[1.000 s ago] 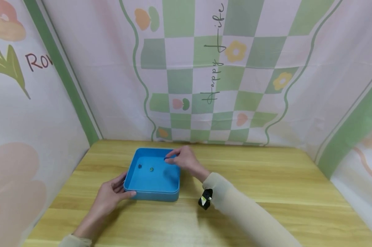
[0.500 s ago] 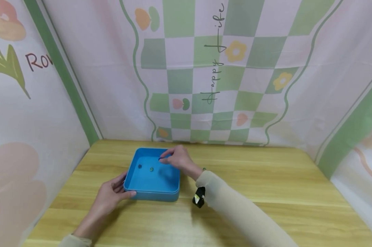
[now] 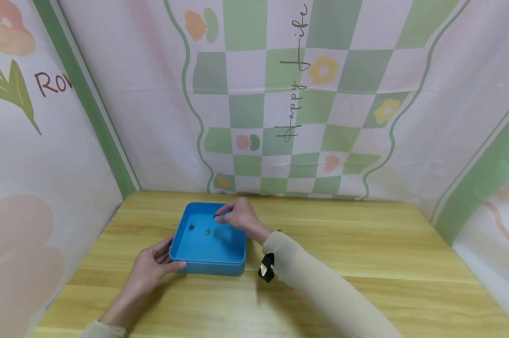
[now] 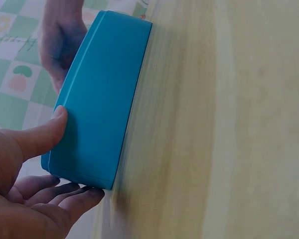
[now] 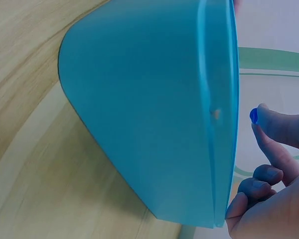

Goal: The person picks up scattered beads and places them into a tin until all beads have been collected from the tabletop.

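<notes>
A square blue open-topped box (image 3: 208, 268) stands on the table. My left hand (image 3: 146, 267) grips its near left corner, the thumb on the front wall and the fingers along the left side, as the left wrist view also shows. Over the box's far right part, my right hand (image 3: 241, 217) pinches a small, shiny blue ball (image 5: 253, 116) between thumb and index finger. Its other fingers curl inward near the rim. On the box floor lie two more small round pieces, a dark one (image 3: 191, 227) and a greenish one (image 3: 207, 232).
The wooden table (image 3: 343, 244) ends at the back against a curtain (image 3: 271, 108) printed with checks and flowers. Another printed cloth (image 3: 51, 141) hangs at the left. A black device (image 3: 266, 268) is strapped at the right wrist.
My right hand has moved left over the box, carrying the blue ball further inward. The left hand, the box and the two pieces in it stay where they were.
</notes>
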A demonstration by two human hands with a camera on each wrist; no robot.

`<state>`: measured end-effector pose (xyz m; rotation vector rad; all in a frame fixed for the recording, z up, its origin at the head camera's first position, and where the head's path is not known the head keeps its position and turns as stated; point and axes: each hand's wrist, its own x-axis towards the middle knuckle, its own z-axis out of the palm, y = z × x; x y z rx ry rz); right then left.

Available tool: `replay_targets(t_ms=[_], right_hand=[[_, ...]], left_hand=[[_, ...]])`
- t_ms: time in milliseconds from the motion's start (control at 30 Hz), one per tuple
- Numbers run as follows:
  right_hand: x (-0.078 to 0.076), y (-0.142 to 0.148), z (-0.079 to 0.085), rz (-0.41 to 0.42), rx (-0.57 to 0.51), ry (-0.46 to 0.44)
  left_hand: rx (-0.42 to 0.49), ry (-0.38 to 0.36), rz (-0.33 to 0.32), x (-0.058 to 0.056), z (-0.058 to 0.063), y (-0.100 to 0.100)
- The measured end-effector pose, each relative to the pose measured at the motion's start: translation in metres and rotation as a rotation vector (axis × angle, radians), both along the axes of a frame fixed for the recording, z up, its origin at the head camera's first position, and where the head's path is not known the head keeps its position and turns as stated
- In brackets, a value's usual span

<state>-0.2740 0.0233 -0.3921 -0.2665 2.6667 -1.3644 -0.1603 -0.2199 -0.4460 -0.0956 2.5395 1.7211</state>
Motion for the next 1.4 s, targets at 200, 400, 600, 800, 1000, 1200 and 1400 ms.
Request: replay_targets(t_ms=[200,400,600,800,1000,1200,1400], right_hand=[[0.0,-0.004,-0.001,-0.005,-0.006,-0.003],[0.0,-0.006,-0.001,-0.012,-0.002,-0.008],[-0.001,-0.006,-0.002,-0.017,-0.003,-0.011],[0.0,-0.007,-0.001,-0.018,-0.005,-0.01],[-0.001,-0.007,-0.002,-0.022,0.013,-0.001],[0.002,0.002,0.004,0.008,-0.013,0.021],[0.004,0.025,0.008,-0.006,-0.108,0.009]], left_hand=[[0.0,-0.002,-0.006,-0.001,-0.001,0.0],[-0.008,-0.001,-0.01,-0.001,-0.001,0.0],[-0.003,0.003,-0.012,-0.001,-0.001,-0.001],[0.004,0.001,-0.009,0.0,0.0,-0.001],[0.004,-0.004,-0.004,0.0,0.0,0.0],[0.0,-0.01,-0.002,-0.002,-0.001,0.0],[0.01,-0.004,-0.004,-0.002,-0.002,-0.001]])
